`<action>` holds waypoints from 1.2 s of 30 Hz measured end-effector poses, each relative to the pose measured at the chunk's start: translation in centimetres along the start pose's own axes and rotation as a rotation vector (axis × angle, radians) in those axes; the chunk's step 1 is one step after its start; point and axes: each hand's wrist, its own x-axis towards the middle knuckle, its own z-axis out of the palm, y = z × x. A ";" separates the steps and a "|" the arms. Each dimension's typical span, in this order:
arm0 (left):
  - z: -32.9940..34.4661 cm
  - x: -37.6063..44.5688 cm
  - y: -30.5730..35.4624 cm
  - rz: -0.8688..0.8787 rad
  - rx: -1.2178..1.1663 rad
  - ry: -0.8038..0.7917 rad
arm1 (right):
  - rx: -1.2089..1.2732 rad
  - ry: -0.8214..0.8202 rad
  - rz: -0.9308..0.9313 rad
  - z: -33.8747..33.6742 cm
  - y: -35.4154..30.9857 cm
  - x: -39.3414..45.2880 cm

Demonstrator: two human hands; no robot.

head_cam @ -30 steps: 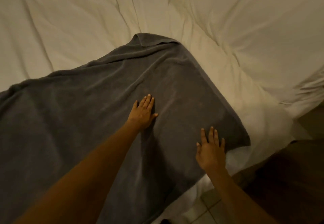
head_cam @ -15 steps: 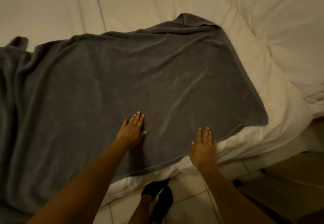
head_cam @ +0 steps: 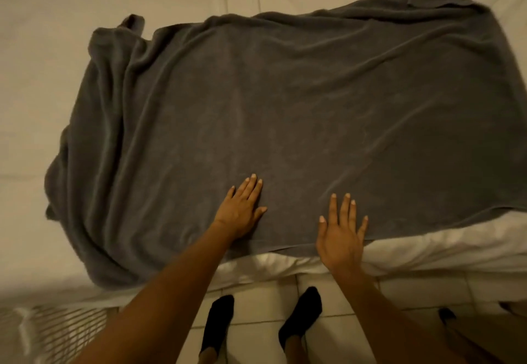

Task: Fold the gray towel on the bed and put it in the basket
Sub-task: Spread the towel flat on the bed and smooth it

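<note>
Gray towel (head_cam: 285, 112) across white bed (head_cam: 57, 50), tiled floor (head_cam: 256, 321) below.

Dim warm light, soft blur, wide-angle bending at edges

Dim warm light is falling over a bed (head_cam: 57, 50) dressed in creased white sheets. Pale floor tiles (head_cam: 256, 321) are showing below its near edge, grout lines running between them.

Black socks (head_cam: 300, 319) (a pair) on pale floor tiles (head_cam: 256, 335).
</note>
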 end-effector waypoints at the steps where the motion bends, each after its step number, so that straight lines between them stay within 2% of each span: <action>1: 0.0 0.0 -0.1 0.002 -0.004 -0.007 | 0.006 0.003 0.001 0.1 -0.2 0.0; 6: 0.0 0.5 -0.1 0.008 0.019 -0.052 | 0.015 0.025 0.007 0.5 -0.6 0.0; 10: 0.0 0.4 -1.2 0.053 0.087 -0.013 | 0.038 0.051 0.010 0.5 -1.3 0.0; 18: -1.3 0.3 -9.0 0.001 0.123 0.029 | 0.022 0.030 -0.055 1.6 -6.2 -0.7; 27: -3.2 -1.5 -20.6 0.025 0.158 -0.002 | 0.070 0.118 0.078 5.8 -17.0 -3.4; 32: -3.3 -4.5 -29.7 0.006 0.284 0.095 | 0.133 0.162 0.218 8.6 -24.9 -5.3; 36: -4.5 -6.9 -37.0 0.016 0.258 0.220 | 0.124 0.145 0.220 10.8 -31.9 -7.3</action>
